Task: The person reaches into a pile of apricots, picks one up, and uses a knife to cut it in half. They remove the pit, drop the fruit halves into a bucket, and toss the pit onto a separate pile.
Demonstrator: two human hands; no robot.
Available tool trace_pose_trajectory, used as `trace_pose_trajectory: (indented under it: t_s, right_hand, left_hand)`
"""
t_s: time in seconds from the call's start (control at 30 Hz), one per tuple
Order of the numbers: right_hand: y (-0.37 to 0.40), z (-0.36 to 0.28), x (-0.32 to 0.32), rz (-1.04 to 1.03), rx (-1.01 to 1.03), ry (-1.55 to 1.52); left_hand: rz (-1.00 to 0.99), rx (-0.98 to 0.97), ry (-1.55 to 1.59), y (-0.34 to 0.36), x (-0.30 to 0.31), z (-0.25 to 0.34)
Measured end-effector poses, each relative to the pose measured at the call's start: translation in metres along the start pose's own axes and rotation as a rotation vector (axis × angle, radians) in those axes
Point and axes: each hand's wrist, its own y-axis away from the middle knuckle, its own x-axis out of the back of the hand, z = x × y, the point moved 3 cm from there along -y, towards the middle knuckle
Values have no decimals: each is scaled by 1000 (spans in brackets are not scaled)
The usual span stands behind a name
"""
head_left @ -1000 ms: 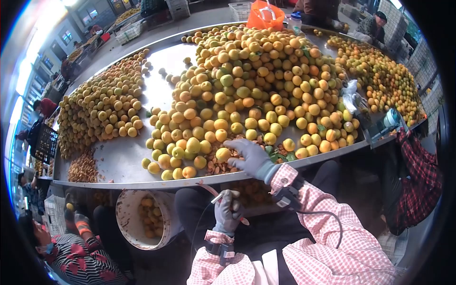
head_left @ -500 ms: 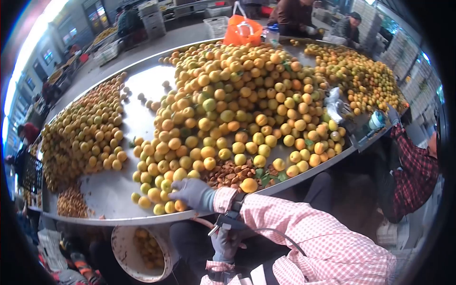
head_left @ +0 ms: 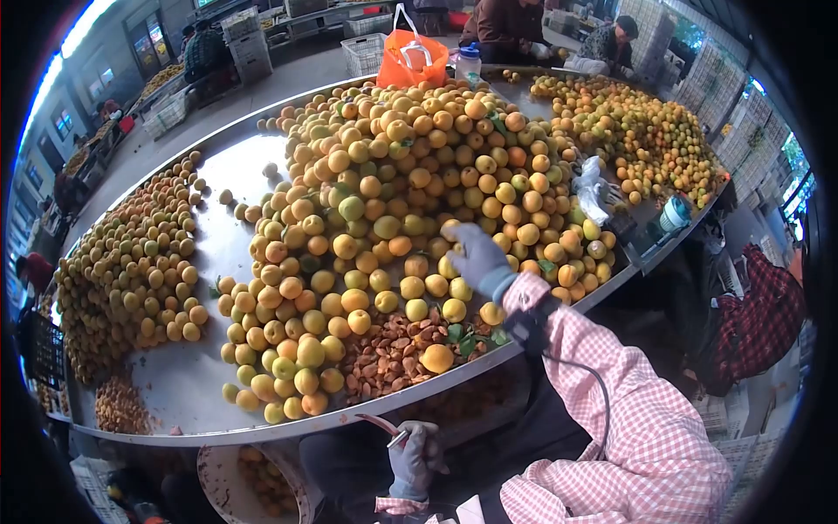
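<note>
My right hand (head_left: 482,262), in a grey glove, reaches over the apricot heap (head_left: 384,188) with its fingers apart. Its fingertips are right at a yellow-orange apricot (head_left: 449,229). Lower down, in front of the table edge, my left hand (head_left: 417,461), also gloved in grey, is closed around a small curved knife (head_left: 381,424) whose blade points up and left. Between the hands, brown apricot stones (head_left: 388,354) lie in a pile by the table rim. A larger orange apricot (head_left: 436,358) rests on that pile, close to green leaves (head_left: 471,339).
The metal table (head_left: 218,253) has a raised rim. More apricots (head_left: 140,275) lie at left and right. A white bucket (head_left: 214,489) holding fruit stands below the edge. An orange bag (head_left: 410,59), a bottle (head_left: 468,63) and a turquoise cup (head_left: 674,214) sit around the heap. Other people work nearby.
My right hand has moved right and farther over the heap, away from the apricots at the near left. My left hand still holds the knife. The view has shifted slightly.
</note>
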Motion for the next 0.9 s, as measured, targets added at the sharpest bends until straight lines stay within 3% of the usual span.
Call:
trace_pose_trajectory:
  t_s: [0.07,0.13,0.17,0.23,0.27,0.3,0.37,0.43,0.6,0.63,0.7,0.77,0.9]
  right_hand:
    - [-22,18,7,37,16,87]
    - [-36,31,-6,-198,-13,412]
    - [-40,37,-7,-197,-11,404]
    - [-43,26,0,-247,-202,342]
    - [-37,33,2,-198,-126,8]
    - [-26,28,8,-198,-127,4]
    - [9,5,20,-255,-555,-1244]
    - [51,-24,34,-418,-493,-1767]
    - [166,-56,32,-679,-780,-1585]
    - [183,-68,33,-674,-764,-1482]
    - [208,-91,35,-695,-759,-1370]
    - [229,-106,25,-617,-709,-1314]
    - [254,-98,18,-420,-655,-1247]
  left_hand:
    - [-3,28,-33,-3,-3,-3]
    - [11,82,-90,-5,-5,-6]
    - [17,78,-94,-6,-6,-6]
    - [16,116,-141,-5,-7,-8]
    - [12,114,-138,-5,-7,-8]
    - [15,113,-140,-6,-6,-9]
    - [60,77,-214,-8,-4,-8]
    - [84,56,-280,-9,-8,-4]
    - [156,-195,-482,-16,-11,-4]
    - [167,-569,-963,-16,-17,4]
    - [264,-654,-1434,-2,-31,8]
    - [213,-659,-1578,4,-37,3]
    - [100,-465,-1745,23,-60,-4]
